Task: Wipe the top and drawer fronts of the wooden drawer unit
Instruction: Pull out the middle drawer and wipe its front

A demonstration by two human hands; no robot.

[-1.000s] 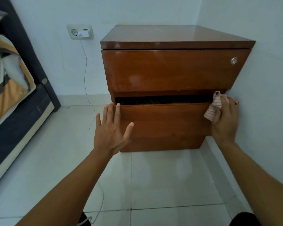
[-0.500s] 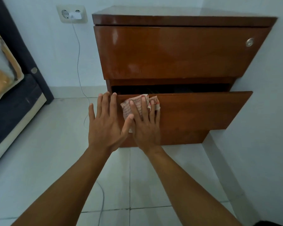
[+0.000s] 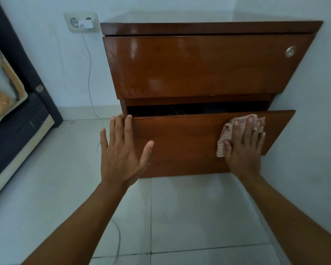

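The wooden drawer unit (image 3: pixel 203 88) stands on the floor (image 3: pixel 189 217) in the corner of the room, its right side against the wall.

**Progress.** Work is on the lower drawer front (image 3: pixel 185 138), which stands pulled out a little with a dark gap above it. Glare covers the top (image 3: pixel 199 17), so it is not possible to tell whether it is wiped. The upper drawer front (image 3: pixel 208 64) shows dull hazy patches near its lower edge and probably needs a pass. The base strip under the lower drawer appears untouched.

**Hands.** The right hand (image 3: pixel 244 150) lies flat with straight fingers and presses the cloth (image 3: pixel 226 131) against the right part of the lower front. The left hand (image 3: pixel 120 155) is flat and spread and holds nothing. Its fingertips are at the left end of that drawer's top edge, probably to steady it.

**Surroundings.** A bed (image 3: pixel 13 119) runs along the left edge of the floor. A cable (image 3: pixel 89 73) hangs from the wall socket (image 3: pixel 81 22) and trails across the floor just beside the unit's left side. It could snag a wrist. A round lock (image 3: pixel 290 51) sits at the upper front's right end.
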